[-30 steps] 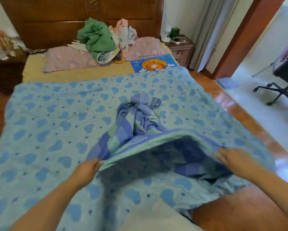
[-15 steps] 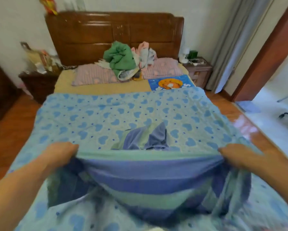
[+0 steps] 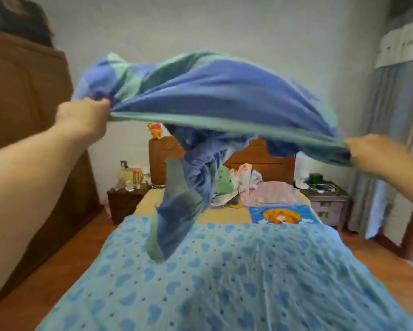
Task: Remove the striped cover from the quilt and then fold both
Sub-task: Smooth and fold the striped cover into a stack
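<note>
Left hand [image 3: 82, 115] is gripping one end of the striped cover [image 3: 212, 91] at its green hem, fingers curled round the cloth; right hand [image 3: 377, 151] is pinching the other end of the same hem. Both hands are holding the cover raised in the air, the cloth billowing between them, with a twisted tail hanging down at centre toward the quilt [image 3: 224, 271]. The quilt, heart-printed, is lying spread flat on the bed below. Cover appears free of it, though the tail's tip may be touching the quilt; cannot tell through blur.

Judgement, step in hand: shaking the cover open. To do well: keep the hem taut and level, let the twisted tail unwind before laying down, match corners before folding.

Room: wardrobe [image 3: 21, 127] is standing close on the left, curtain [image 3: 391, 139] near on the right. Headboard [image 3: 260, 163] and the clothes pile [image 3: 236, 182] are sitting well beyond.
</note>
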A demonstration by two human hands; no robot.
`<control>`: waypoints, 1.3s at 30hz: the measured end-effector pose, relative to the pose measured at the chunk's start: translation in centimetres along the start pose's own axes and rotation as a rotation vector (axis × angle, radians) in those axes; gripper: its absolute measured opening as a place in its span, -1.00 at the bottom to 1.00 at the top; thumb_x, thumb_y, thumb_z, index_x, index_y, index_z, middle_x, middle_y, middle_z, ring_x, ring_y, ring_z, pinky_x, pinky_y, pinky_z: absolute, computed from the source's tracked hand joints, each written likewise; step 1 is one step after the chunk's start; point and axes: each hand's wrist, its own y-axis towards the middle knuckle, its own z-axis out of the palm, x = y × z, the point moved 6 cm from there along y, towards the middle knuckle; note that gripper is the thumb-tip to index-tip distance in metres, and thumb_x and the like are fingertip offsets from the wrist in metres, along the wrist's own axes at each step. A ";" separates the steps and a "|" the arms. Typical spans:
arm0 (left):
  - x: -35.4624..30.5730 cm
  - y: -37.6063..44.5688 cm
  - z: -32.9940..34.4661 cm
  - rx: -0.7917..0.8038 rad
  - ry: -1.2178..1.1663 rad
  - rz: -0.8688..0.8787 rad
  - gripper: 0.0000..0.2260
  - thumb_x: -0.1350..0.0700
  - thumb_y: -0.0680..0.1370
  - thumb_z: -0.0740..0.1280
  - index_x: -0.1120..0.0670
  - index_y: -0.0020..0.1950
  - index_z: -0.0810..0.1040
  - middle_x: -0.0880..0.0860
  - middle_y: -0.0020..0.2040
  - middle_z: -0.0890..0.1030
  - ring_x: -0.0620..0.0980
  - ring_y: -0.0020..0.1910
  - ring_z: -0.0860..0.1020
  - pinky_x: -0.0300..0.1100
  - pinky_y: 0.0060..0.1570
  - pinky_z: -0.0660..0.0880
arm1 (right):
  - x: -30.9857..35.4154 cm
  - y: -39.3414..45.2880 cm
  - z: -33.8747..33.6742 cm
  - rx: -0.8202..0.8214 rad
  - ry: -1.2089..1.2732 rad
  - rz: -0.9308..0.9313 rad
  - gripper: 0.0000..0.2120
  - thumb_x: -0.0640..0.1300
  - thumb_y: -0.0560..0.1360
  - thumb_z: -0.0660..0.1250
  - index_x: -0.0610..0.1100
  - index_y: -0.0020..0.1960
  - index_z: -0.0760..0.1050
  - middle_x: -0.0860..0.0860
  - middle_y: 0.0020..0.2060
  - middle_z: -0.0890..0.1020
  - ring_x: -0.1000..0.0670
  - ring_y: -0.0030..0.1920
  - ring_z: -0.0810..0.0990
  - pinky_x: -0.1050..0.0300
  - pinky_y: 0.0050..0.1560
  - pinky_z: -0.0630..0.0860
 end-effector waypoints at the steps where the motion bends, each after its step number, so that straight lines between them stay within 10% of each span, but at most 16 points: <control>1: 0.5 -2.6 1.5 0.122 0.105 0.021 -0.76 0.17 0.52 0.29 0.10 0.18 0.56 0.26 0.12 0.59 0.33 0.08 0.60 0.13 0.05 0.55 | -0.4 -0.9 1.0 0.099 -0.172 -0.059 -0.77 -0.18 0.45 0.34 -0.11 0.10 0.52 -0.29 -0.04 0.61 -0.30 -0.09 0.62 -0.01 -0.09 0.57; 6: 2.2 -10.9 3.2 -0.106 -0.204 -0.068 -0.73 0.19 0.52 0.30 0.05 0.22 0.51 0.32 -0.05 0.62 0.42 -0.10 0.59 0.14 -0.13 0.52 | -4.2 -5.1 1.0 -0.370 0.079 -0.084 -0.80 -0.34 0.47 0.26 -0.19 0.08 0.46 -0.36 -0.24 0.56 -0.39 -0.27 0.57 -0.13 -0.28 0.50; 8: 1.8 -19.8 7.8 0.019 -0.188 0.084 -0.63 0.14 0.51 0.36 -0.02 0.29 0.44 0.27 -0.01 0.64 0.37 -0.10 0.61 0.09 -0.15 0.53 | -3.6 -12.1 6.5 -0.162 0.028 -0.370 -0.84 -0.24 0.53 0.20 -0.04 0.05 0.45 -0.16 -0.30 0.54 -0.30 -0.32 0.58 -0.05 -0.35 0.47; 12: 3.7 -45.2 20.2 1.106 0.170 0.291 -0.74 0.06 0.61 0.19 0.03 0.30 0.44 0.08 0.25 0.59 0.12 0.19 0.59 -0.04 0.16 0.53 | -11.2 -31.9 21.2 0.998 -0.373 -0.632 -0.66 -0.06 0.56 0.18 0.15 0.29 0.48 0.01 -0.11 0.55 -0.03 0.04 0.60 0.14 0.03 0.52; 17: 2.2 -59.1 21.7 1.240 0.140 0.417 -0.63 0.16 0.56 0.19 0.00 0.36 0.45 0.04 0.22 0.61 0.04 0.21 0.59 -0.11 0.12 0.53 | -23.3 -41.3 31.4 1.158 -0.387 -0.567 -0.39 0.02 0.36 0.06 0.35 0.40 0.23 0.10 0.36 0.50 0.00 0.20 0.60 0.14 0.11 0.52; 20: 3.5 -62.3 21.7 1.304 0.055 0.448 -0.59 0.00 0.55 0.25 -0.04 0.40 0.35 0.04 0.21 0.60 0.04 0.20 0.59 -0.15 0.06 0.49 | -26.9 -47.2 33.2 1.234 -0.387 -0.894 -0.46 -0.02 0.46 0.08 0.07 0.45 0.33 0.46 0.41 -0.05 -0.06 0.32 0.53 0.02 0.23 0.51; 22: 4.3 -62.9 20.5 1.206 0.142 0.788 -0.64 -0.11 0.55 0.25 0.03 0.28 0.48 0.03 0.24 0.59 0.03 0.22 0.58 -0.15 0.15 0.51 | -22.7 -49.3 30.0 1.216 -0.387 -1.125 -0.47 -0.08 0.50 0.12 -0.01 0.48 0.32 0.32 0.38 -0.24 -0.06 0.40 0.45 -0.01 0.33 0.42; 24: 4.8 -60.7 20.7 1.292 0.193 0.676 -0.64 -0.16 0.53 0.26 0.01 0.23 0.51 0.02 0.24 0.59 0.01 0.20 0.58 -0.15 0.16 0.52 | -18.5 -47.8 27.3 1.198 -0.425 -1.212 -0.43 -0.15 0.50 0.13 -0.05 0.52 0.25 0.06 0.58 0.01 -0.05 0.40 0.44 0.03 0.30 0.39; 27: 4.7 -44.5 19.3 0.922 0.067 -0.009 -0.72 -0.04 0.50 0.27 -0.01 0.15 0.59 0.12 0.17 0.62 0.16 0.12 0.60 -0.06 0.11 0.55 | -12.2 -36.8 24.2 1.091 -0.374 -0.909 -0.59 -0.07 0.49 0.13 -0.02 0.31 0.48 -0.08 0.30 0.54 -0.06 0.27 0.55 0.15 0.21 0.48; 30: 5.0 -28.5 12.8 0.282 -0.477 -0.691 -0.73 0.20 0.51 0.20 0.00 0.06 0.65 0.13 0.06 0.65 0.17 0.10 0.59 -0.11 0.06 0.50 | -7.1 -20.3 18.7 0.615 -0.112 -0.295 -0.80 -0.14 0.48 0.23 -0.05 0.06 0.55 -0.20 0.13 0.62 -0.24 0.12 0.60 -0.01 0.12 0.55; 33: 1.5 -18.5 3.9 -0.321 -1.139 -0.620 -0.90 0.08 0.44 0.19 -0.11 -0.24 0.44 -0.13 -0.25 0.49 -0.06 -0.11 0.47 -0.19 -0.09 0.38 | -6.2 -10.7 10.2 0.036 0.358 0.103 -0.81 -0.15 0.51 0.22 -0.10 0.08 0.54 -0.25 -0.02 0.64 -0.29 -0.01 0.60 -0.17 -0.01 0.51; 35: -1.4 -19.2 0.5 -0.458 -0.981 -0.258 -0.89 0.12 0.42 0.27 -0.11 -0.16 0.45 -0.09 -0.24 0.53 -0.06 -0.18 0.50 -0.15 -0.17 0.40 | -5.3 -10.7 7.6 -0.268 0.519 0.050 -0.85 -0.11 0.50 0.22 -0.01 0.05 0.49 -0.13 -0.15 0.63 -0.17 -0.15 0.57 -0.15 -0.14 0.47; 37: -1.3 -23.3 6.9 -0.084 -0.348 0.028 -0.85 0.18 0.49 0.28 0.00 0.02 0.51 0.14 -0.11 0.62 0.17 -0.15 0.59 -0.06 -0.18 0.46 | -3.2 -14.0 9.9 -0.200 0.258 -0.281 -0.78 -0.15 0.53 0.27 0.01 0.16 0.47 -0.13 -0.13 0.62 -0.21 -0.18 0.59 -0.07 -0.23 0.45; 39: 2.4 -31.2 15.6 0.606 0.049 -0.032 -0.67 0.10 0.46 0.32 0.03 0.22 0.49 0.20 0.10 0.62 0.25 0.03 0.61 0.03 0.00 0.55 | -4.2 -19.1 16.6 0.333 -0.330 -0.660 -0.69 -0.10 0.55 0.24 0.06 0.28 0.47 -0.06 -0.08 0.63 -0.16 -0.14 0.64 0.05 -0.21 0.54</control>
